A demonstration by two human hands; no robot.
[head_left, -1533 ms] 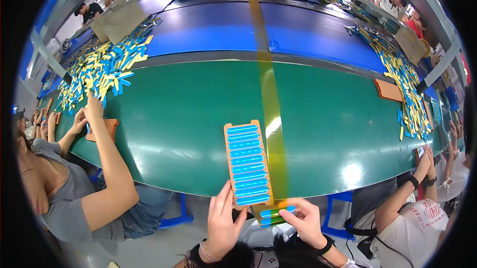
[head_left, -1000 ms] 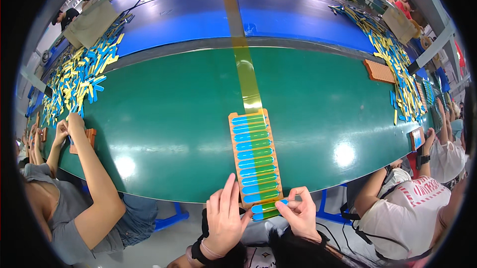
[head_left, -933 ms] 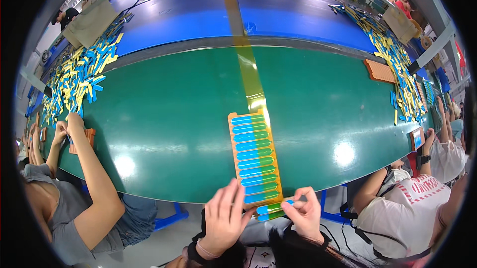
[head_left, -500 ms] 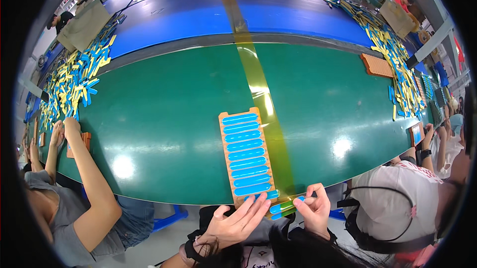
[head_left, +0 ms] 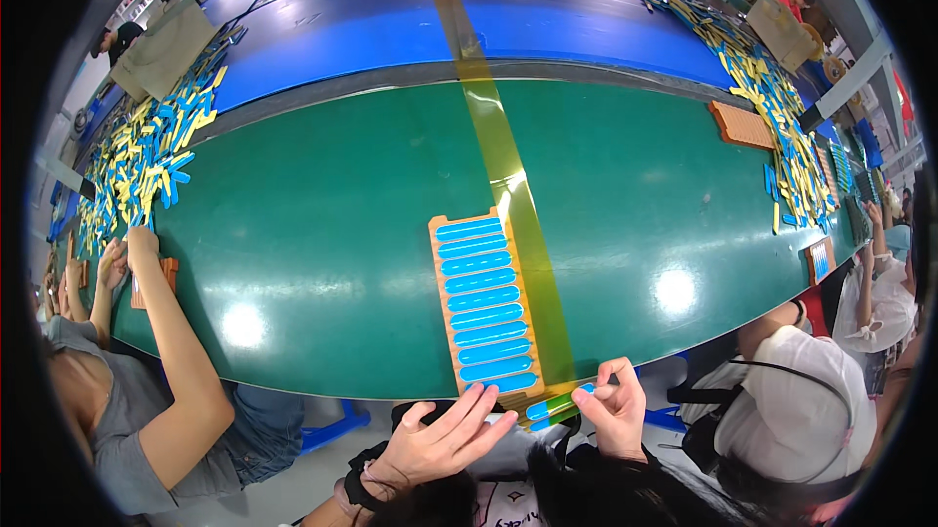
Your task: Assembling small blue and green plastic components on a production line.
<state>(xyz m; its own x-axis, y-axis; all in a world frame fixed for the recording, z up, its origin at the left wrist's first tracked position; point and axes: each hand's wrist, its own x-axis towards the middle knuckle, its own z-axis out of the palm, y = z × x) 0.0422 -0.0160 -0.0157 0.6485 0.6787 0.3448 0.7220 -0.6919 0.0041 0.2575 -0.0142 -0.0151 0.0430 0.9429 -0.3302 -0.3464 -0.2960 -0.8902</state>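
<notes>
An orange slotted tray [head_left: 534, 332] lies lengthwise near the table's front edge, blue rounded strips [head_left: 487, 315] filling its slots crosswise. At its near end my left hand [head_left: 440, 441] is open, fingers stretched out, fingertips by the lowest strip. To the right, my right hand [head_left: 618, 412] pinches a small bundle of blue strips [head_left: 557, 408] between thumb and fingers; the bundle looks yellowish in part. Across the table, a band of transparent yellow tape [head_left: 532, 263] runs down beside the tray, overlapping its right edge, to the front edge near the bundle.
The green table [head_left: 313, 214] borders a blue conveyor belt [head_left: 586, 29] at the back. Heaps of blue and yellow strips [head_left: 137, 166] lie at far left and at right, with another orange tray [head_left: 741, 126]. Co-workers sit on both sides, a bare arm [head_left: 186, 351] at left.
My left fingers have drawn back left from the tray's near end, and the lowest strip there now lies level in line with the others. The co-worker at right has shifted.
</notes>
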